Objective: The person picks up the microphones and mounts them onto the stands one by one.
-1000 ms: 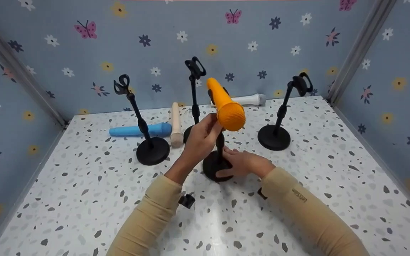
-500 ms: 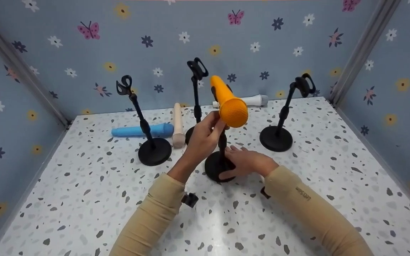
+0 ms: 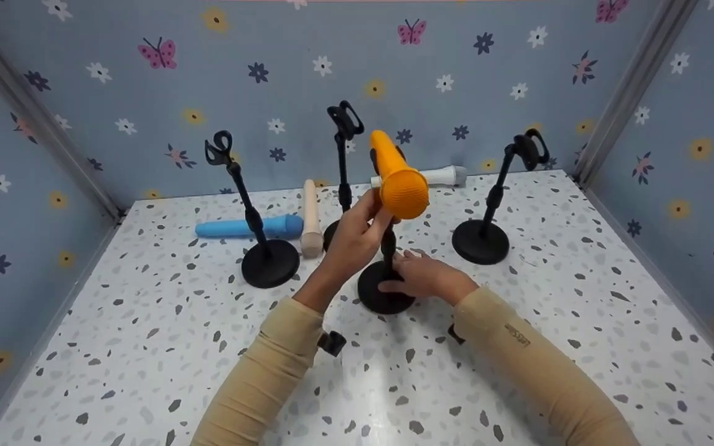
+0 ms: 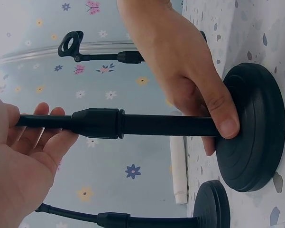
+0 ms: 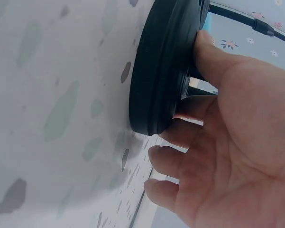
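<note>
An orange microphone sits tilted in the clip atop a black microphone stand, its rounded head toward me. Just beneath it, my left hand holds the stand's upper pole; in the left wrist view, its fingers wrap that thin tube. At the foot, my right hand grips the stand low down. Its thumb lies on the round base beside the pole, with fingers behind. In the right wrist view, the fingers reach around the base's rim; the outer ones are off it.
Three more black stands with bare clips stand at the left, back middle and right. Behind them lie a blue microphone, a beige one and a white one. Patterned walls enclose the speckled table.
The view has shifted slightly. The orange microphone's head has turned a little to the left since half a second ago, and the right hand has shifted slightly. Both hands keep their hold on the stand.
</note>
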Motion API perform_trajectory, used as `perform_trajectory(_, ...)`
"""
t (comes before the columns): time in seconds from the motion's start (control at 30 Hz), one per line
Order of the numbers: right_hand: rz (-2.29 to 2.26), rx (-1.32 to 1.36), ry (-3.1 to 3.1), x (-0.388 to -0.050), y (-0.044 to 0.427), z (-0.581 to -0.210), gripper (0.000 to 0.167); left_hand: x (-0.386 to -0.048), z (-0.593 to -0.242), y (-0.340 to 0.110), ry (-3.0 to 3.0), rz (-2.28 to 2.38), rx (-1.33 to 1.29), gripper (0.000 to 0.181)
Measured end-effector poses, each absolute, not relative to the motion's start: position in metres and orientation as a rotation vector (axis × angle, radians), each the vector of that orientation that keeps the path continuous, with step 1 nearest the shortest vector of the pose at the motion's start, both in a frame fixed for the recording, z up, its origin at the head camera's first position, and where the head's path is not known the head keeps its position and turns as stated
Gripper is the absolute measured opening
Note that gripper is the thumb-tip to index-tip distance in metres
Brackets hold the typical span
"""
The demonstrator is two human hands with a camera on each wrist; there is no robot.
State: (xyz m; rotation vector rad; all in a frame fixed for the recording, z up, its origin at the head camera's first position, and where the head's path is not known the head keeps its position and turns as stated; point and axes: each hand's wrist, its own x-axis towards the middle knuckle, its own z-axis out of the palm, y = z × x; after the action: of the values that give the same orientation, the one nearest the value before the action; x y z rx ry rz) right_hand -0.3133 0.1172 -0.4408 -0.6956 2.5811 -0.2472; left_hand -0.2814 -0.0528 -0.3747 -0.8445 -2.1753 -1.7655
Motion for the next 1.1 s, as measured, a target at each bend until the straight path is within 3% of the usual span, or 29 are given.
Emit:
perform_trajectory(0.2,-0.338,-0.733,2.622,-0.312,0.117,-0.443,0.074,-0.282,-0.373,-0.052,-2.159,-1.735,-0.851,0.029)
perform_trajectory(0.37,-0.558,-0.928,2.668,-0.31,0.125,-0.446,0.029,-0.283,-0.375,-0.051,-2.134,-1.777,-0.851,0.027)
perform_trajectory(0.47,-0.816,-1.021,2.63,-0.31,0.131,-0.446,0.018,-0.283,-0.375,-0.051,-2.121,-1.788,-0.856,0.026)
perform_trajectory(0.8,-1.548,-0.777,2.338,-0.307,0.144,-0.435,0.05,-0.28,-0.373,-0.055,-2.183,-1.694,-0.896,0.029)
perform_trajectory(1.1,-1.85,-0.784,2.125,-0.302,0.143,-0.439,0.05,-0.28,-0.371,-0.057,-2.199,-1.642,-0.912,0.029)
